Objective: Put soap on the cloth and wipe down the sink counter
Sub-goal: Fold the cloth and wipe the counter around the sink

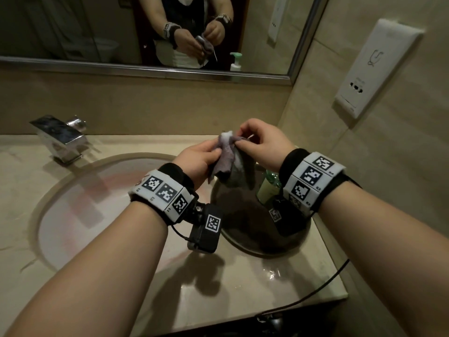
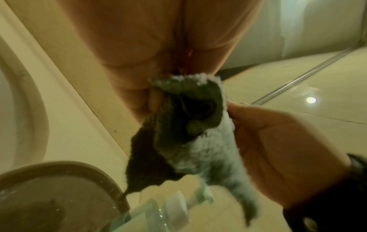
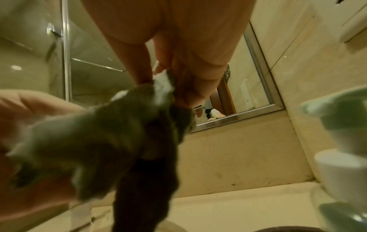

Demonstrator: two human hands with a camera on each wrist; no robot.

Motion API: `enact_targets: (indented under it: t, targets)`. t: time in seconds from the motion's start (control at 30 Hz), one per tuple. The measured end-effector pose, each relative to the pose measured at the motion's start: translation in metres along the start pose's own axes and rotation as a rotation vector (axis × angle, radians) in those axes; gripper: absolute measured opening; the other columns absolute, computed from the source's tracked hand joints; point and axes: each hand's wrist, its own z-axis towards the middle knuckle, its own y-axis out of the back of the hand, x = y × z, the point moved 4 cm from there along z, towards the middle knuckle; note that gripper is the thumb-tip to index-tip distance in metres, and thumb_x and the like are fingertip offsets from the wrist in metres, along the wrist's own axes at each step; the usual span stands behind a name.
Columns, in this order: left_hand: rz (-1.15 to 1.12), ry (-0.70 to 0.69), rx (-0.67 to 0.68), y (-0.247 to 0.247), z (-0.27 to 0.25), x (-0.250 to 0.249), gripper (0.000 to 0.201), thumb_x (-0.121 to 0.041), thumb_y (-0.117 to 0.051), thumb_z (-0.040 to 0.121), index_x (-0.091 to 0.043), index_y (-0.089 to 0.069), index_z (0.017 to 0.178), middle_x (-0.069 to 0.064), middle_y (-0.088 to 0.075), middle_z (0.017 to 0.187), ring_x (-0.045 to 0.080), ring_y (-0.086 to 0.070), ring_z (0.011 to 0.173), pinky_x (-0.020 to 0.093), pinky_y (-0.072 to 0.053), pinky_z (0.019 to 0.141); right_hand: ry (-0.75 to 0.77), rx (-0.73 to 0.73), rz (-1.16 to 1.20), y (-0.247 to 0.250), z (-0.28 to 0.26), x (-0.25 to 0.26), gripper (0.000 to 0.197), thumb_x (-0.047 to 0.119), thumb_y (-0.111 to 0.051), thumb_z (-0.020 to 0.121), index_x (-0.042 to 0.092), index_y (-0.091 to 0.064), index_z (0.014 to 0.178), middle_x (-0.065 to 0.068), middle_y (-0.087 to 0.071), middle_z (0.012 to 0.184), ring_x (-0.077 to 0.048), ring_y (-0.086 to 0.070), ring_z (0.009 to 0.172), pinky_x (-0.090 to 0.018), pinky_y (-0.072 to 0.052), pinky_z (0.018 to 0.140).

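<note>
Both hands hold a small grey-purple cloth [image 1: 228,161] with a white fluffy side up in the air, above a dark round dish [image 1: 245,229] on the counter. My left hand [image 1: 213,152] grips the cloth's left side, and my right hand [image 1: 240,139] pinches its top right edge. The cloth [image 2: 198,133] hangs bunched between the left fingers [image 2: 151,97] and the right hand [image 2: 278,149]. From the right wrist the cloth [image 3: 119,133] droops below the right fingers [image 3: 145,75]. A green soap pump bottle [image 1: 266,188] stands under my right wrist, also close by as the pump [image 3: 341,141].
The oval sink basin [image 1: 97,203] lies to the left, with a chrome faucet [image 1: 60,139] behind it. The beige stone counter [image 1: 230,288] runs to a front edge and meets the right wall. A mirror [image 1: 145,32] is above, and a white wall socket panel [image 1: 371,69] at right.
</note>
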Motion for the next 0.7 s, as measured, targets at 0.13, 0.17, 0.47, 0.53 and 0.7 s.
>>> enact_targets:
  t: [0.13, 0.17, 0.47, 0.53, 0.7]
  targets:
    - [-0.01, -0.035, 0.069, -0.01, -0.001, 0.001, 0.051, 0.011, -0.025, 0.096, -0.004, -0.036, 0.144, 0.009, -0.061, 0.108, 0.016, -0.059, 0.094, 0.024, -0.047, 0.088, -0.106, -0.155, 0.033, 0.005, 0.014, -0.006, 0.001, 0.021, -0.057, 0.089, 0.021, -0.056, 0.089, 0.005, -0.059, 0.09, -0.013, -0.056, 0.087, -0.028, -0.048, 0.083]
    - [-0.025, -0.049, 0.081, -0.011, -0.001, 0.0, 0.053, 0.012, -0.024, 0.095, -0.006, -0.035, 0.144, 0.006, -0.062, 0.106, 0.015, -0.06, 0.095, 0.022, -0.047, 0.088, -0.145, -0.176, 0.04, 0.007, 0.017, -0.011, 0.001, 0.021, -0.057, 0.088, 0.021, -0.056, 0.089, 0.004, -0.059, 0.09, -0.014, -0.056, 0.088, -0.03, -0.048, 0.085]
    - [-0.119, -0.088, 0.039, -0.003, 0.004, -0.004, 0.05, 0.009, -0.023, 0.097, -0.004, -0.037, 0.143, 0.012, -0.062, 0.118, 0.017, -0.061, 0.097, 0.02, -0.05, 0.086, -0.01, 0.003, 0.128, -0.008, 0.001, -0.014, 0.013, 0.019, -0.068, 0.084, 0.023, -0.058, 0.077, 0.008, -0.061, 0.079, -0.013, -0.06, 0.084, -0.034, -0.054, 0.084]
    - [-0.09, -0.053, 0.048, -0.006, 0.004, 0.002, 0.049, 0.007, -0.024, 0.097, -0.005, -0.037, 0.143, 0.011, -0.062, 0.111, 0.017, -0.061, 0.094, 0.022, -0.051, 0.084, 0.006, -0.016, 0.185, -0.006, 0.002, -0.01, 0.013, 0.016, -0.067, 0.084, 0.023, -0.059, 0.078, 0.007, -0.061, 0.08, -0.013, -0.06, 0.085, -0.035, -0.053, 0.086]
    - [-0.012, -0.057, 0.059, -0.009, 0.005, 0.014, 0.048, 0.013, -0.026, 0.095, 0.003, -0.038, 0.14, 0.002, -0.068, 0.088, 0.008, -0.068, 0.076, 0.019, -0.056, 0.071, -0.034, -0.13, 0.287, 0.003, 0.011, -0.004, 0.018, 0.015, -0.065, 0.085, 0.026, -0.056, 0.074, 0.008, -0.06, 0.078, -0.014, -0.061, 0.085, -0.034, -0.054, 0.085]
